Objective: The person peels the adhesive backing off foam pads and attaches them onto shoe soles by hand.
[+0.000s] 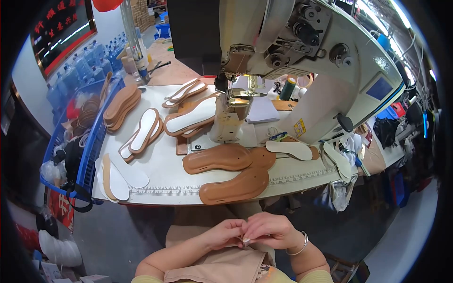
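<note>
Pale scrap point(246, 241), apparently, pinched by left hand point(227, 234) and right hand point(270, 230) before the sewing machine point(323, 104); likely light, I'd hold its edge.

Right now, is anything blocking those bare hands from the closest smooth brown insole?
Nothing visible blocks the bare left hand or bare right hand from the closest smooth brown insole on the white table; only a gap shows.

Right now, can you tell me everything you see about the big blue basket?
The blue basket looks like plastic, with narrow openings in its walls. It is longer than it is wide, open at the top, and sits at the left side of the white table. Inside are brown pieces, clear plastic bags and something black. A black strap hangs over its near end. I can't tell what holds it up.
</note>
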A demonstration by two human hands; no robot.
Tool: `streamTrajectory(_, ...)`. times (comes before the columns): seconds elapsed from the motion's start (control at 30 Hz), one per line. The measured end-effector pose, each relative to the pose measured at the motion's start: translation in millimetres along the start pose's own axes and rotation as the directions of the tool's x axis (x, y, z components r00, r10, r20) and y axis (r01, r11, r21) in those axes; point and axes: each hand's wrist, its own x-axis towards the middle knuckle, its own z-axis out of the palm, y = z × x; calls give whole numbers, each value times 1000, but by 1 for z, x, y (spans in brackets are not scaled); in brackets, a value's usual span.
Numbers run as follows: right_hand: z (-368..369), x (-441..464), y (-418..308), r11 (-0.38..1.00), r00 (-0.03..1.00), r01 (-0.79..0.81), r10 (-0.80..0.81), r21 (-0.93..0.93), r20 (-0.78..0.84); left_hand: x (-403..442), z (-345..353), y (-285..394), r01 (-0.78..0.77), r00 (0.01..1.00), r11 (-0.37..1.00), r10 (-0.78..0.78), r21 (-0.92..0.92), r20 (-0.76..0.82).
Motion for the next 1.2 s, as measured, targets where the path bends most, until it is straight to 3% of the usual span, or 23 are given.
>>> streamTrajectory(0.07,0,-6,-7,967,983,-174,182,189,-26,2,-1,-9,79,994,994,-72,78,-81)
streamTrajectory(0.1,-2,-3,-10,978,982,-171,179,120,-57,1,4,-9,26,993,991,-10,135,-119)
streamTrajectory(0.13,-2,-3,-10,979,982,-170,178,115,-61,1,8,-9,-180,946,885,276,430,-172)
streamTrajectory(0.17,-2,-3,-9,976,970,-216,216,18,-110,1,12,-8,-319,829,652,544,688,-131)
streamTrajectory(0.2,-2,-4,-9,962,955,-263,248,-77,-161,-4,19,2,-385,699,444,713,809,-59)
streamTrajectory(0.23,-1,-5,-9,948,944,-304,288,-88,-159,-10,30,14,-388,699,442,713,809,-54)
streamTrajectory(0.3,1,-5,-10,946,947,-304,287,-113,-146,-18,47,30,-344,687,148,713,927,141)
streamTrajectory(0.33,3,-4,-10,944,950,-302,286,-135,-128,-13,36,24,-390,642,35,727,920,244)
streamTrajectory(0.37,4,-5,-10,945,952,-297,282,-136,-121,-14,35,20,-388,637,33,731,921,242)
streamTrajectory(0.47,11,-6,-12,840,830,-450,519,301,-207,-19,37,19,-375,586,42,785,926,201)
streamTrajectory(0.5,16,-8,-7,841,841,-370,484,394,-242,-19,35,19,-371,579,38,790,928,199)
streamTrajectory(0.6,5,-20,9,789,787,-605,613,102,-71,-20,34,20,-452,500,-21,822,892,273)
streamTrajectory(0.67,-20,-15,5,700,713,-699,699,-145,-62,-15,29,42,-240,406,-378,798,894,446)
streamTrajectory(0.7,-27,-10,2,701,713,-701,679,-131,-174,-11,23,44,-155,431,-484,752,862,499)
streamTrajectory(0.73,-44,-5,-1,682,714,-700,675,-211,-186,-8,24,44,-158,429,-483,752,861,501)
streamTrajectory(0.77,-59,-10,4,695,697,-711,678,-104,-234,-4,26,44,-57,483,-463,763,885,430)
streamTrajectory(0.8,-77,-4,3,620,685,-729,661,-291,-307,-1,27,45,46,529,-442,771,896,354)
streamTrajectory(0.83,-88,2,0,624,677,-733,632,-272,-377,-1,23,47,117,665,-512,676,851,316)
streamTrajectory(0.87,-100,4,0,640,689,-720,613,-269,-388,-1,19,49,115,662,-509,680,853,317)
streamTrajectory(0.93,-112,15,-3,683,706,-698,606,-214,-367,-5,8,53,160,813,-741,474,652,339)
streamTrajectory(1.07,-108,36,1,705,737,-676,646,-215,-198,-25,-12,65,12,837,-727,383,686,391)
streamTrajectory(1.17,-85,74,8,748,764,-547,629,-377,140,-28,-14,56,-20,708,-731,472,682,526)
streamTrajectory(1.2,-78,85,14,753,767,-541,624,-376,147,-30,-13,49,6,615,-710,558,704,557)
